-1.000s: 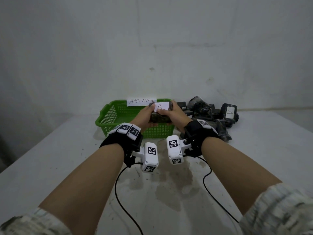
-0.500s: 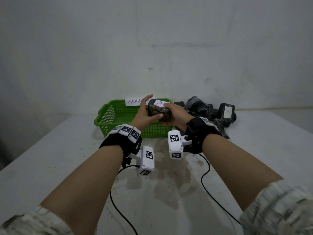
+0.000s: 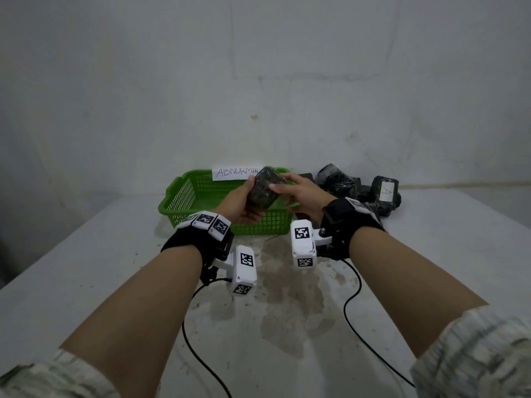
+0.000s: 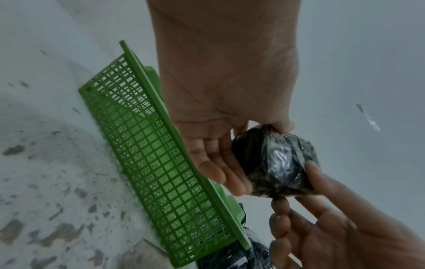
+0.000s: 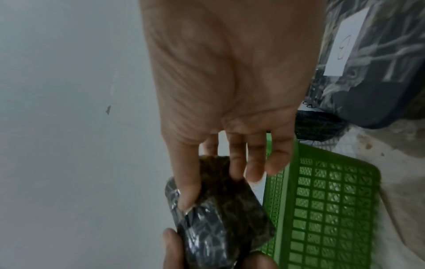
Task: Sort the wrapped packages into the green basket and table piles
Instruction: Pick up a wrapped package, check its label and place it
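A dark wrapped package [image 3: 263, 187] is held in the air between both hands, above the near right part of the green basket [image 3: 184, 196]. My left hand [image 3: 244, 201] grips it from the left, thumb on top and fingers underneath. My right hand [image 3: 290, 191] pinches its right end. In the left wrist view the package [image 4: 276, 163] sits beyond my straight left fingers [image 4: 220, 163]. In the right wrist view my right thumb presses on the package [image 5: 220, 218]. No label shows on the held package. The basket looks empty where I can see into it.
A white paper sign [image 3: 237, 172] stands on the basket's far rim. A pile of dark wrapped packages [image 3: 339, 180] lies right of the basket, one with a white label [image 3: 385, 192]. The grey table [image 3: 86, 268] meets a wall behind. Two black cables trail toward me.
The package has been turned in my hands, so its white label no longer faces me. Both hands rose slightly and now hold it above the basket's near rim.
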`<state>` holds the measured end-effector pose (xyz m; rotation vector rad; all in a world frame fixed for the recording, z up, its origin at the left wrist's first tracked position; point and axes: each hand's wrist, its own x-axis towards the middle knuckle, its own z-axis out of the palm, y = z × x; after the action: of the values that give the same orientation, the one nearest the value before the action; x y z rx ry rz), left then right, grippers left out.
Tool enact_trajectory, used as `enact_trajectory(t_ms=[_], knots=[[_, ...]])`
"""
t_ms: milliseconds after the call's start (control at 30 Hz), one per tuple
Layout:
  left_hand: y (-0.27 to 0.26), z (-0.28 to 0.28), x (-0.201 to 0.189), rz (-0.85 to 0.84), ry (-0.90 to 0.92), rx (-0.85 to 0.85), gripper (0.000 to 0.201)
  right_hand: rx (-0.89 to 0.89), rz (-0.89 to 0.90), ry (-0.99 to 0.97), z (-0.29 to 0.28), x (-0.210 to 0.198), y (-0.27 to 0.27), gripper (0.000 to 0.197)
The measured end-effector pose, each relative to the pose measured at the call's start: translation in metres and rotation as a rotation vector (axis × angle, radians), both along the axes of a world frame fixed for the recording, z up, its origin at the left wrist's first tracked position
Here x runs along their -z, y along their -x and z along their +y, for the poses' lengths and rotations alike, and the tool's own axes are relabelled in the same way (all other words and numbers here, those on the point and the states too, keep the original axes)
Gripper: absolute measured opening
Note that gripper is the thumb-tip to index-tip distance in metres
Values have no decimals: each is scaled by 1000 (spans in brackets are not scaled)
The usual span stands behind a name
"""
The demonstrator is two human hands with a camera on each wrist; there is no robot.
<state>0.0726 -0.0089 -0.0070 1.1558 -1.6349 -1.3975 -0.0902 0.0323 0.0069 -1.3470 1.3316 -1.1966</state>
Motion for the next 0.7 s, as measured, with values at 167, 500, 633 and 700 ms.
enact_trajectory(t_ms=[167, 500, 633, 700], knots=[[4, 5, 2, 32, -67, 73, 70, -21, -133, 4, -3, 3, -12, 39], [2, -1, 0, 108, -66, 54, 64, -51, -269, 30, -4, 1, -11, 47], [-1, 3, -1, 166, 97, 73, 19, -45, -245, 93, -7, 4, -8, 48], [-5, 2, 1, 150, 162, 94, 29, -97, -236, 103, -7, 7, -3, 65]])
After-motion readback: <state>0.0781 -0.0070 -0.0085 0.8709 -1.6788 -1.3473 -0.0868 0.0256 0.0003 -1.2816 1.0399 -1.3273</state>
